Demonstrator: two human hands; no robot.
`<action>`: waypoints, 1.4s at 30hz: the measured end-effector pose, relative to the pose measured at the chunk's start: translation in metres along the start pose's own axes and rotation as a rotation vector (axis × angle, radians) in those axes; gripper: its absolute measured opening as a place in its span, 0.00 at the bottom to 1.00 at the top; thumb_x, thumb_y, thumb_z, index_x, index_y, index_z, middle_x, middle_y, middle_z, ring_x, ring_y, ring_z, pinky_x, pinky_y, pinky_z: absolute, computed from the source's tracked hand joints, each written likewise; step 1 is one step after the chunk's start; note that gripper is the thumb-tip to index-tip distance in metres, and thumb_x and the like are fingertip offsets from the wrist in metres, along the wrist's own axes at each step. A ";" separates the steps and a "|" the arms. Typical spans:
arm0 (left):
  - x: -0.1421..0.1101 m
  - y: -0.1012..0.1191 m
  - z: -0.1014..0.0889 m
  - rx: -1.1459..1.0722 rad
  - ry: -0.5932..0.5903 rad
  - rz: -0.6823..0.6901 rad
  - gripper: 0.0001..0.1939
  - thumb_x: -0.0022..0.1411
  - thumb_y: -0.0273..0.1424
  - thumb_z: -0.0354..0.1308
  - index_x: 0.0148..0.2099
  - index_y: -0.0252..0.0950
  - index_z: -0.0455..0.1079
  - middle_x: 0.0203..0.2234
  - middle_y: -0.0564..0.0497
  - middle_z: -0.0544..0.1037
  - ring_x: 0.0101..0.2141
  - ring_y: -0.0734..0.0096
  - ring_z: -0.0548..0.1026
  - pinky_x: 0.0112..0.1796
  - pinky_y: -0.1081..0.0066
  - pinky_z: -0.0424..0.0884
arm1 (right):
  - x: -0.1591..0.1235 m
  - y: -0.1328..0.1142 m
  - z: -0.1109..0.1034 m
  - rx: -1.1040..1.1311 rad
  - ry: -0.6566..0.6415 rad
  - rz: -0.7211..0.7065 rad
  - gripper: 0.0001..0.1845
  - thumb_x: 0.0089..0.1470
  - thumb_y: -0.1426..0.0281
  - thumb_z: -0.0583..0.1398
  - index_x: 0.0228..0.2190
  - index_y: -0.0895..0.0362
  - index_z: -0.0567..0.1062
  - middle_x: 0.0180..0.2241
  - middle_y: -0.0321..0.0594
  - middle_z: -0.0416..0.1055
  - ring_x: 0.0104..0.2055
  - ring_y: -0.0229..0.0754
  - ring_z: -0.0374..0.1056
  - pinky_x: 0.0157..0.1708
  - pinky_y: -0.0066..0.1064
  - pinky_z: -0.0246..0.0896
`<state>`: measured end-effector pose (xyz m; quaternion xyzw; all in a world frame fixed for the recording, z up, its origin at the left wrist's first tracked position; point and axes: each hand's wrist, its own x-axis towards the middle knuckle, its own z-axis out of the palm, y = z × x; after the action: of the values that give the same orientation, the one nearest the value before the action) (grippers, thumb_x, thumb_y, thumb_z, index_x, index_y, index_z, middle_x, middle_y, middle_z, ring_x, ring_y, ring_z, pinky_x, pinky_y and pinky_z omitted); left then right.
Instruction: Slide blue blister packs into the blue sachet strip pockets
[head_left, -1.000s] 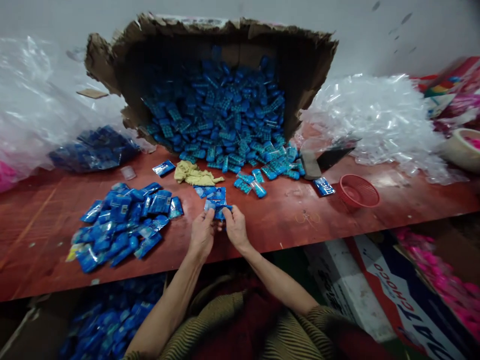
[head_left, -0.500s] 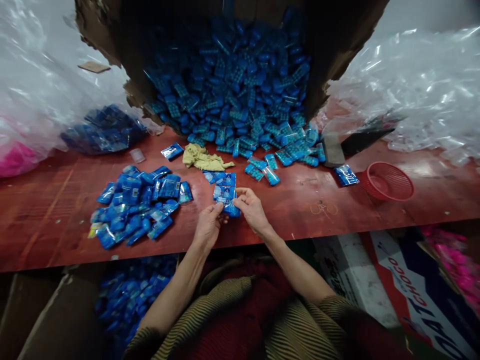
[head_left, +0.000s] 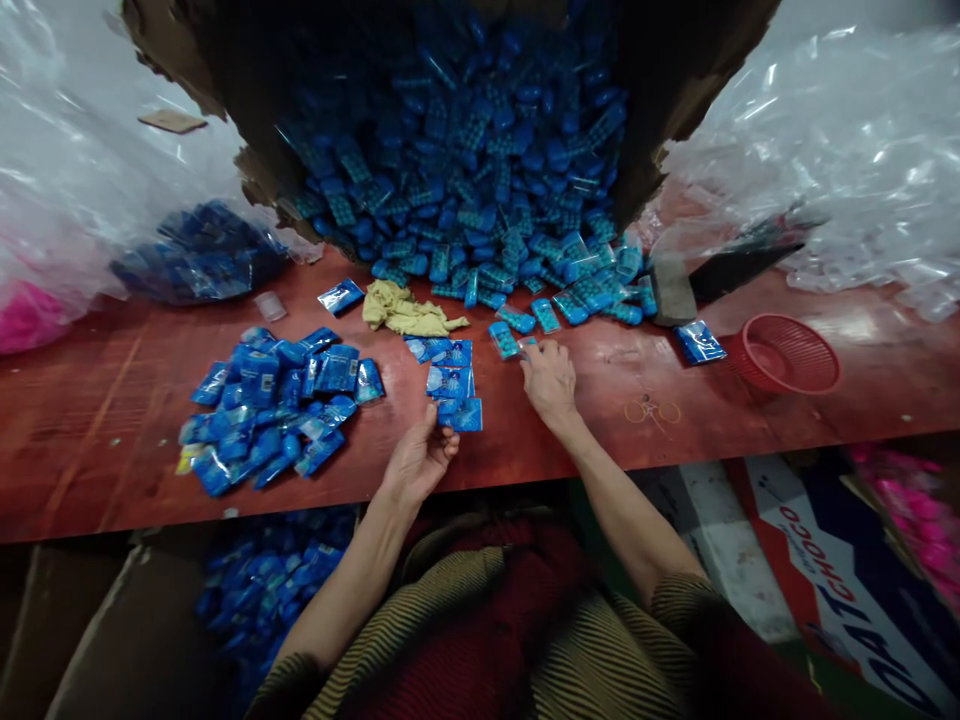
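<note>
My left hand point(head_left: 420, 452) pinches a printed blue sachet point(head_left: 466, 414) by its left edge, between thumb and fingers, just above the red table. Beyond it, more flat blue sachets point(head_left: 450, 380) lie overlapped in a row. My right hand point(head_left: 550, 385) is to the right with curled fingers closed over a small clear pack of turquoise pellets point(head_left: 528, 343), mostly hidden beneath the fingertips. Beside it lie loose blue-ended pellet packs point(head_left: 502, 340), at the front of a large heap point(head_left: 480, 200) spilling from a torn cardboard box point(head_left: 247, 180).
A pile of filled blue sachets point(head_left: 262, 400) lies on the left of the red table point(head_left: 97, 430). A yellow cloth point(head_left: 405, 310) sits behind the sachet row. At right stand a red plastic basket point(head_left: 787, 355) and a single blue packet point(head_left: 699, 342). Clear plastic bags point(head_left: 870, 150) bulge behind.
My right hand has left the sachet and moved right and forward onto a pellet pack. My left hand stays at the sachet. The view has shifted slightly.
</note>
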<state>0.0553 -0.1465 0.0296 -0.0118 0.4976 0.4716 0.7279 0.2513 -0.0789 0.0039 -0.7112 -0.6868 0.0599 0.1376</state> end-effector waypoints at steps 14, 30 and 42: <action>-0.001 -0.008 -0.004 -0.008 0.071 0.025 0.14 0.62 0.33 0.54 0.25 0.33 0.64 0.12 0.55 0.67 0.16 0.78 0.68 0.17 0.81 0.64 | -0.037 -0.015 -0.018 0.433 -0.103 -0.080 0.21 0.53 0.70 0.57 0.50 0.54 0.69 0.46 0.48 0.68 0.47 0.51 0.62 0.46 0.45 0.56; -0.013 -0.019 -0.021 0.288 -0.144 0.246 0.21 0.40 0.43 0.69 0.24 0.31 0.67 0.16 0.53 0.72 0.20 0.74 0.72 0.21 0.77 0.67 | -0.072 -0.056 -0.012 1.280 -0.610 0.037 0.23 0.52 0.70 0.53 0.51 0.57 0.64 0.25 0.33 0.66 0.23 0.34 0.62 0.25 0.28 0.61; -0.007 -0.011 -0.030 0.074 -0.052 0.199 0.13 0.52 0.37 0.65 0.28 0.33 0.66 0.15 0.54 0.70 0.19 0.75 0.72 0.19 0.79 0.67 | -0.015 -0.052 -0.013 0.010 -0.278 -0.071 0.25 0.58 0.60 0.54 0.55 0.55 0.60 0.43 0.51 0.68 0.42 0.53 0.69 0.35 0.37 0.62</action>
<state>0.0417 -0.1719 0.0147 0.0768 0.4945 0.5229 0.6900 0.2041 -0.0944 0.0297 -0.6705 -0.7237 0.1565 0.0469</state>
